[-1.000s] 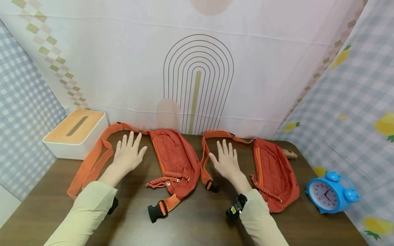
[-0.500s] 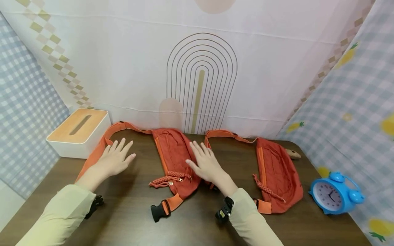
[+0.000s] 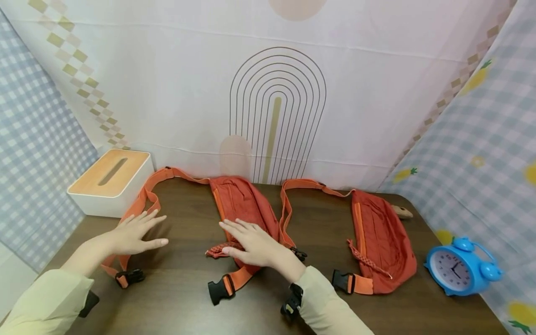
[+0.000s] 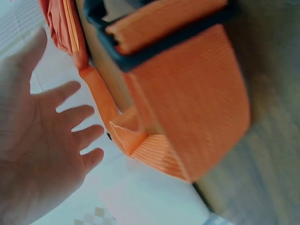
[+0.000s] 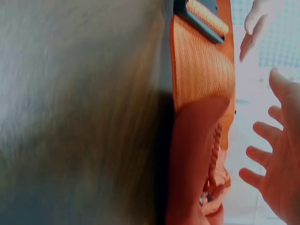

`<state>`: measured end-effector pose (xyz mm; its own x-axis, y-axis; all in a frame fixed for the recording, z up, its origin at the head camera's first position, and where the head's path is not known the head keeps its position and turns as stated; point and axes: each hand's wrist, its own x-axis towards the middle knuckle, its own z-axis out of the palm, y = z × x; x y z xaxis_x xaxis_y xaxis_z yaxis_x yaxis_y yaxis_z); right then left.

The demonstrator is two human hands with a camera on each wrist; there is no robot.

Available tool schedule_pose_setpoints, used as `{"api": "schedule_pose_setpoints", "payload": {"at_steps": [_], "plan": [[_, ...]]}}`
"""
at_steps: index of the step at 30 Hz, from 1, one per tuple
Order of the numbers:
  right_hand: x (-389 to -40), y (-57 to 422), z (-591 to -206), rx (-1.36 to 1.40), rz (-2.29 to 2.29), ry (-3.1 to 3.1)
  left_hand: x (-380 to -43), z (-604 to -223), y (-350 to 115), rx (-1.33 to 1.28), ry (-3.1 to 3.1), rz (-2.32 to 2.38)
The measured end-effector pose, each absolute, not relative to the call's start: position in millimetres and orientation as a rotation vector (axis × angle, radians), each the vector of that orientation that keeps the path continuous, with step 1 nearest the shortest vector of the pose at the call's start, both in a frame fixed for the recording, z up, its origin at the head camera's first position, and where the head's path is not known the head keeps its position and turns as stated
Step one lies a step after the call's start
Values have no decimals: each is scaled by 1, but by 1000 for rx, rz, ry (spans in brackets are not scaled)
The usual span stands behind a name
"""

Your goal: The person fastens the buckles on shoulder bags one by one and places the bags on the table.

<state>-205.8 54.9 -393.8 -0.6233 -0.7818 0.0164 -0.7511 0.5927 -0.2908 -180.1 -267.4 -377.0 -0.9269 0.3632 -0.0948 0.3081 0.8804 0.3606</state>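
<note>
Two rust-red waist bags with orange straps lie on the brown table. My right hand (image 3: 251, 242), fingers spread, hovers over the lower part of the left waist bag (image 3: 238, 197) and hides some of its zip pulls. The bag's black buckle (image 3: 220, 289) points toward me. My left hand (image 3: 134, 235) is held out with straight fingers above this bag's orange strap (image 3: 144, 193); the strap's buckle end (image 3: 129, 278) lies below the wrist. In the left wrist view the strap (image 4: 192, 98) looms close, apart from the palm. The other waist bag (image 3: 383, 242) lies to the right.
A white tissue box with a wooden lid (image 3: 110, 181) stands at the back left. A blue alarm clock (image 3: 462, 267) is at the right edge, and a small light-brown object (image 3: 402, 212) lies behind the right bag. Patterned cloth (image 3: 188, 83) hangs behind and at both sides.
Both hands have moved left and toward me. The right hand has gone from beside the right bag's strap to over the left bag. The bags have stayed in place.
</note>
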Motion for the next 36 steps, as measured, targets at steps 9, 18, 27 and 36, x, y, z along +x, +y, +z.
{"api": "schedule_pose_setpoints", "payload": {"at_steps": [9,18,27,36], "plan": [[-202,41,-397,-1531,-478,2417,-174,-378,-288,754,2602,621],[-198,30,-399,-1455,-459,2247,-173,-371,-298,609,2350,551],[-197,26,-404,-1375,-531,2152,-169,-368,-296,486,2374,508],[-195,25,-403,-1391,-440,2131,-165,-367,-295,345,2287,681]]}}
